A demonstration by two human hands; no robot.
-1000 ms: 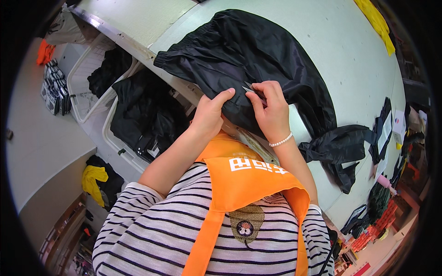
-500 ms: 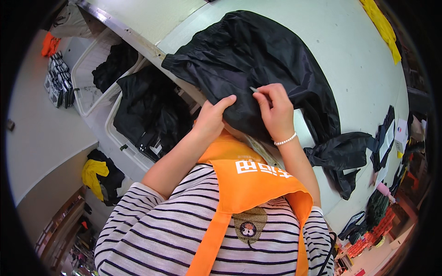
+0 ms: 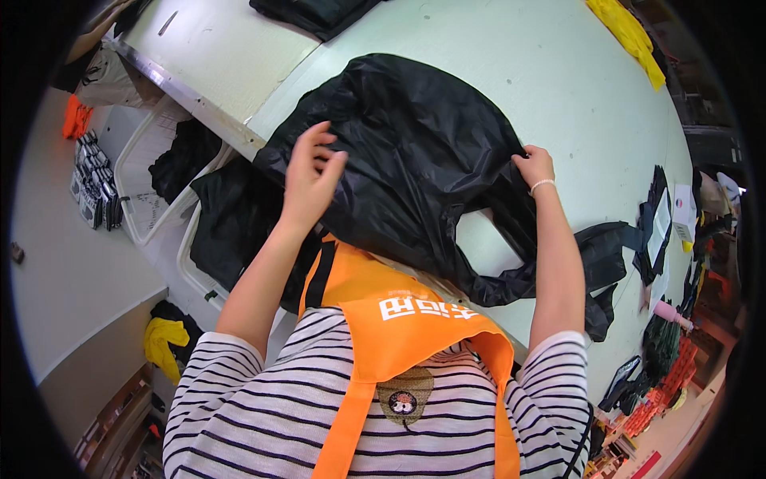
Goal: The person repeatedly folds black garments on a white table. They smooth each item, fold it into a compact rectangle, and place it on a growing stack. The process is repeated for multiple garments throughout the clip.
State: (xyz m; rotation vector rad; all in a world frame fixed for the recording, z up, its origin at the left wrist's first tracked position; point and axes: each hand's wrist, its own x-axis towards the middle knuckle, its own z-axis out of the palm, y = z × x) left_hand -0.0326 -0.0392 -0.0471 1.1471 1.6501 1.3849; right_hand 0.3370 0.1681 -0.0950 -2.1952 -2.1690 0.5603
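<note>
A shiny black garment [image 3: 399,136] with gathers lies spread and creased over the table's near edge. My right hand [image 3: 536,168] pinches its right side, with the thumb and fingers closed on the cloth. Above its left part is my left hand [image 3: 313,174], open, the fingers curled loosely and apart. Whether those fingertips touch the cloth I cannot tell. A gap in the garment shows the pale table [image 3: 483,239] beneath. Its narrower dark part trails off to the right, past my right forearm.
White baskets [image 3: 128,172] with black cloth stand left of the table. Another black piece [image 3: 319,12] lies at the far edge, and yellow cloth [image 3: 630,40] at the far right. Cut pieces and a white box [image 3: 684,209] sit at right. Another person's arm [image 3: 92,36] shows top left.
My hands have moved apart, the left up and leftward, the right out to the garment's right side. The small pale object in my right fingers no longer shows. The garment is shifted and opened out.
</note>
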